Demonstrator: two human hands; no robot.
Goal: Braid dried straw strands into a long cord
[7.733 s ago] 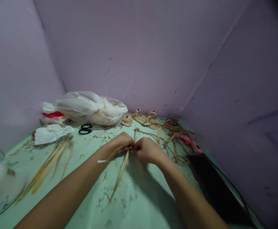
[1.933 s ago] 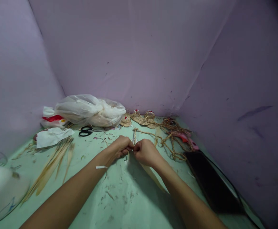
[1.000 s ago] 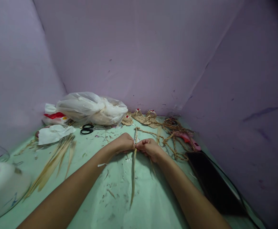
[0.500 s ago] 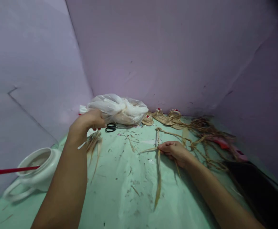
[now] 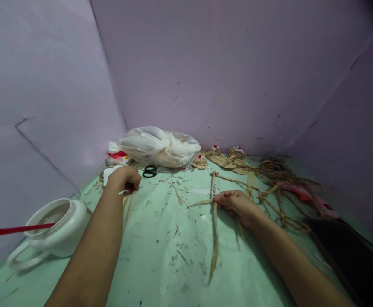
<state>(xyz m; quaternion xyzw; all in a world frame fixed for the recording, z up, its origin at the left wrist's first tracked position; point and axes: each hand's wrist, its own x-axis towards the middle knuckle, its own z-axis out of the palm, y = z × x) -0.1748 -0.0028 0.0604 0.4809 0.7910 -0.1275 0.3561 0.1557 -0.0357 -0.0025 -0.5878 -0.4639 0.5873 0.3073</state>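
My right hand [image 5: 236, 206] pinches a thin braid [image 5: 214, 187] of dried leaf fibre near its lower end. From the pinch a loose pale strip [image 5: 215, 251] hangs toward me and another strip [image 5: 201, 203] sticks out to the left. At the left, my left hand [image 5: 126, 178] is curled over a bundle of dried leaf strips [image 5: 128, 211], which it mostly covers. Its fingertips point down and are partly hidden, so I cannot see what they grip. Black-handled scissors [image 5: 150, 172] lie just right of that hand.
Along the back wall sit a knotted white plastic bag [image 5: 161, 147] and woven pieces with red beads [image 5: 220, 158]. Braided cord [image 5: 271, 187] piles up at right, near a pink tool [image 5: 324, 207] and a dark flat object [image 5: 349, 251]. A white pot [image 5: 74, 226] holds a red stick [image 5: 23, 229].
My left hand has come down and slightly toward me, from beside the plastic bag onto the strip bundle. The right hand keeps its pinch on the braid.
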